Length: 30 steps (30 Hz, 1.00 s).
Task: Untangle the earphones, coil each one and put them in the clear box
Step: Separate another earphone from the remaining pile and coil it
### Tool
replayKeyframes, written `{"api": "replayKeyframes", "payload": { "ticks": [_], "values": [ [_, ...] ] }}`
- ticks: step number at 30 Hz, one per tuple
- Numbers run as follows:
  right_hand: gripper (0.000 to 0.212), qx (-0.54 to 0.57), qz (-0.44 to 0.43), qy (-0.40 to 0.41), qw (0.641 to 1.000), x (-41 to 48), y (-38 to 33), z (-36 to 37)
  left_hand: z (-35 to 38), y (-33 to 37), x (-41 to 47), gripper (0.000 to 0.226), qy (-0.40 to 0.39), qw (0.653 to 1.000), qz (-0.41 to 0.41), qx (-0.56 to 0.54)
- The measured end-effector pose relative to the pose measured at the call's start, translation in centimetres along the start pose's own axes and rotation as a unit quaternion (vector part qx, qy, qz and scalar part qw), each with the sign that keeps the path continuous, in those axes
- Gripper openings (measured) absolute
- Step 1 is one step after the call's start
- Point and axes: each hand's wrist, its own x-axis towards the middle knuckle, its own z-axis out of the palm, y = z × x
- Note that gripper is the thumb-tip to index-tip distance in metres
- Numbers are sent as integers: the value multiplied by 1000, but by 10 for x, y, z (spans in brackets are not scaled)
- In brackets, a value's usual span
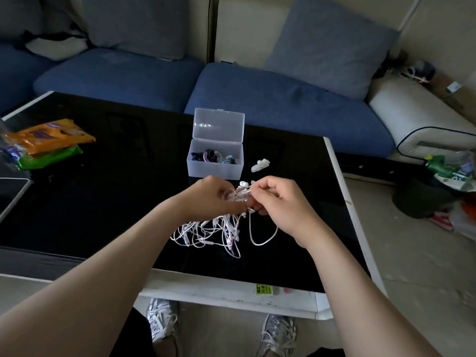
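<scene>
Just in front of the one open clear box point(215, 161), I hold my left hand point(213, 199) and right hand point(278, 202) together, fingers curled, pinching one white earphone tangle point(206, 233) trailing onto the worktop point(103, 202); cords uncountable.

I see a black glossy table point(116, 202), orange and green snack packets point(49, 140) at its far left, small white piece point(260, 164) right of centre, blue sofa point(283, 104) beyond, pale sneakers point(162, 320) nearest me.
</scene>
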Motion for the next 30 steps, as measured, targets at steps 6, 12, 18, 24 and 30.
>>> {"api": "replayKeyframes", "payload": {
  "ticks": [6,12,18,24,30],
  "values": [
    [29,-19,22,16,999,2,-3,-2,-11,-4,-4,37,-9,987,-11,-158],
    [25,-50,15,26,998,1,-7,0,-11,-7,2,14,-19,974,-42,-220],
    [13,-81,-2,10,997,-1,-7,5,-8,-10,5,29,23,980,-50,-192],
    [15,-13,47,0,999,-4,-16,6,-8,-4,3,32,45,993,-42,-101],
    [20,166,65,37,983,-3,-19,14,-11,-6,3,35,26,998,-22,-60]
  ]
}}
